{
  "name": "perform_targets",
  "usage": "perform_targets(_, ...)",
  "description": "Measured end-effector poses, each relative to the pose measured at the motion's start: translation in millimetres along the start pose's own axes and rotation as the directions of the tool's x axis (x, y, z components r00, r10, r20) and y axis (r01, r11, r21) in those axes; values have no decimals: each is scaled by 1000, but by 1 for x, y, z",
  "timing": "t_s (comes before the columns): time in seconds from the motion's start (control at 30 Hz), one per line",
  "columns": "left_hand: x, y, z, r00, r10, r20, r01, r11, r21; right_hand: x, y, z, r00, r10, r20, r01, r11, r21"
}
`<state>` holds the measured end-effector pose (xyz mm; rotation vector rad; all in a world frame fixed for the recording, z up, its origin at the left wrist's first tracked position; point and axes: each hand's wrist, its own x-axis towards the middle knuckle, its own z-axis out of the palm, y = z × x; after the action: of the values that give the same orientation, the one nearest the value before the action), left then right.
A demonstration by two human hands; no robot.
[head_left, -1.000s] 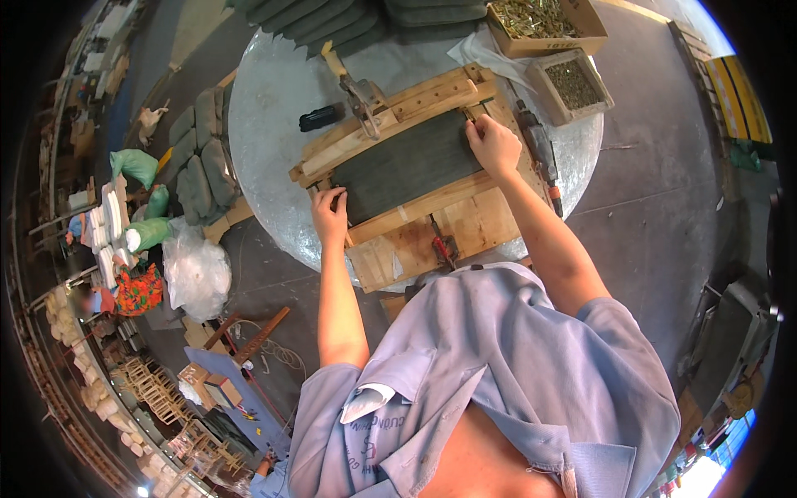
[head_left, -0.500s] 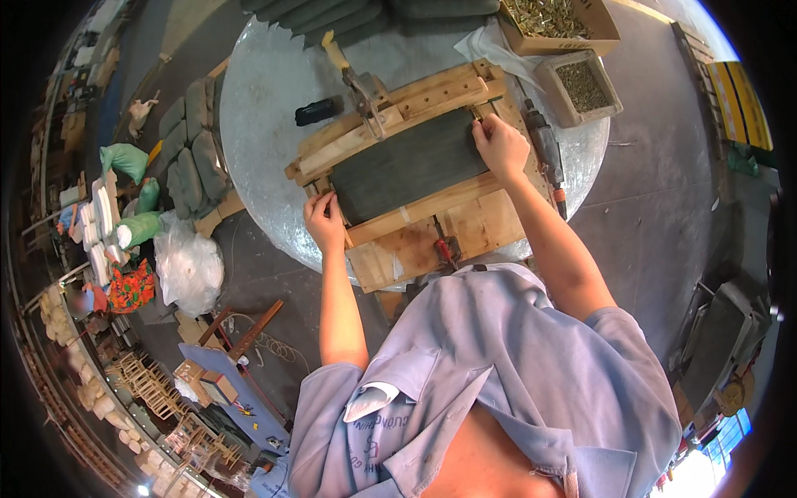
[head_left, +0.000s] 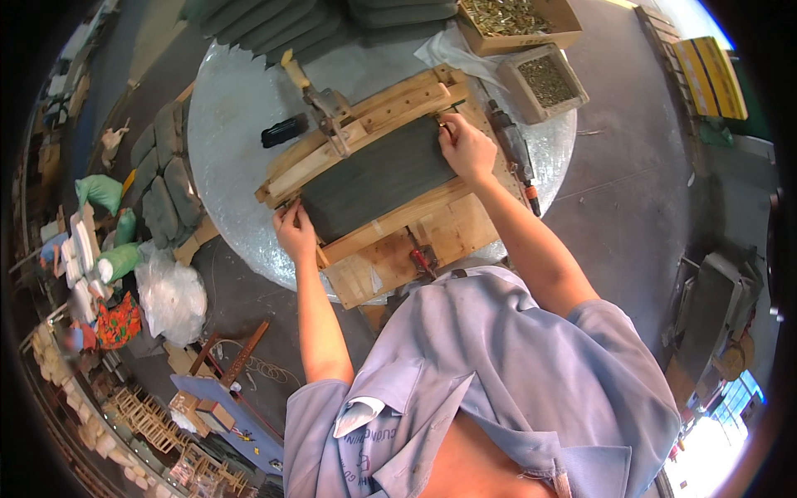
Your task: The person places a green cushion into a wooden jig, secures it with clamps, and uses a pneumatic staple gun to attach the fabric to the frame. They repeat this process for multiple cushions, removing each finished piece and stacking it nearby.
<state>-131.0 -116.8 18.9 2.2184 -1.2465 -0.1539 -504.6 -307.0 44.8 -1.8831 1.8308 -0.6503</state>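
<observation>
Round silver-grey worktop (head_left: 241, 108) fills the upper centre of the frame. On it, tilted from lower left to upper right, lies a pale wooden jig frame of slats and boards (head_left: 432, 228). Set into the frame: a dark grey rectangular padded panel (head_left: 378, 177), lying flat, long axis following the frame's tilt.

Left hand (head_left: 295, 232), centre-left of the frame, at the panel's lower-left end. Fingers curled over that edge, pinching the panel's corner where it meets the wood; grip clenched on the dark panel.

Right hand (head_left: 466, 149), upper centre-right, at the panel's upper-right end. Fingers bent down onto the corner, grip closed on the same panel. Both hands at opposite ends, panel between them.

Along the frame's upper edge a metal clamp with a yellowish handle (head_left: 320, 104) sits on the top slat. Just left of it, a small black oblong object (head_left: 284, 130) lies on the bare worktop. To the right of the right hand, a slim power tool with an orange tip (head_left: 515, 153) lies beside the frame. Red-handled tool (head_left: 422, 259) rests on the lower boards.

Upper right: two open boxes of small metal fasteners, the larger cardboard box (head_left: 519, 18) and a smaller grey box (head_left: 545, 80) below it. Dark grey cushions (head_left: 249, 21) are stacked at the worktop's top edge.
</observation>
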Motion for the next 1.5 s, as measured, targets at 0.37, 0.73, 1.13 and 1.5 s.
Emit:
perform_targets(0.37, -1, 5, -2, 1000, 15, 4, -14, 999, -40, -3, 2, -3, 999, -50, -11, 50, 998, -25)
perform_targets(0.73, -125, 62, -32, 893, -447, -45, 332, 723, -606, -64, 133, -54, 962, 166, -217, -197, 971, -133)
perform_targets(1.13, -158, 255, 8, 776, -12, 631, 542, 526, -656, -30, 169, -144, 745, 234, 625, -562, 726, 398)
perform_targets(1.5, -223, 328, 90, 199, 39, 979, 910, 362, -199, -306, 80, -241, 999, -12, -51, 12, 1000, -5)
